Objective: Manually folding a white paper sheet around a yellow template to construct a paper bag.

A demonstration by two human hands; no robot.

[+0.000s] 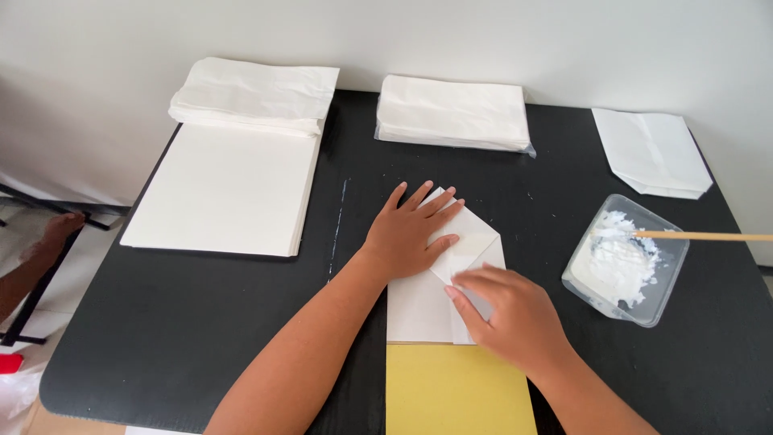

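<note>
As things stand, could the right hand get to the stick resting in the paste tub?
Probably yes. The right hand presses on the folded white paper, with the paste tub just to its right. Only bare black table lies between, and the stick lies uncovered.

the folded paper is lying at the middle of the table, with the left hand pressing flat on its far part and the right hand resting on its near right part. a card is lying just in front of it. a paper stack is sitting far left (a bag pile on its back edge), a wrapped bag stack behind centre, a single bag far right. a tub is sitting right of the hands, a stick resting in it.
</note>
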